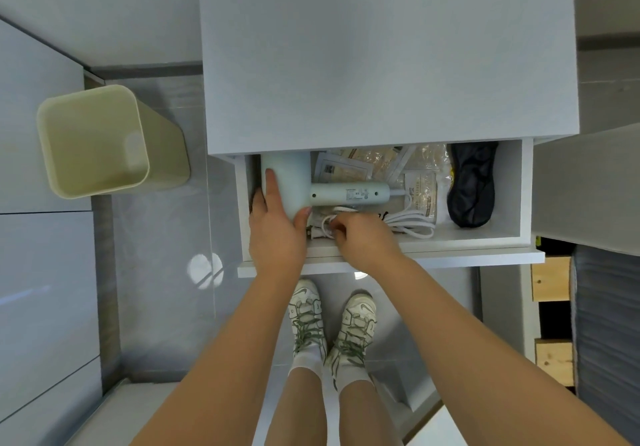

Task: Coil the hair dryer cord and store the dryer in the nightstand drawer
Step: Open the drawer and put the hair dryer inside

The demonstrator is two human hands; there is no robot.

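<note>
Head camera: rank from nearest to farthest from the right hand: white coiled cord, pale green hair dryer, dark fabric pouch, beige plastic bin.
1. White coiled cord, pinched by the right hand, drawer front.
2. Pale green hair dryer, just behind, drawer's left.
3. Dark fabric pouch, drawer's right end.
4. Beige plastic bin, floor, far left.

A pale yellow-green square plastic waste bin (93, 140) stands open-topped on the glossy grey tiled floor (162, 307), near a round spot of reflected light (204, 269). Crinkled clear plastic sachets with printed labels (363, 165) lie left of a dark navy fabric eye mask (471, 186). White sneakers with green laces (306, 310) stand side by side. Bare wooden slats (550, 277) show at right.
</note>
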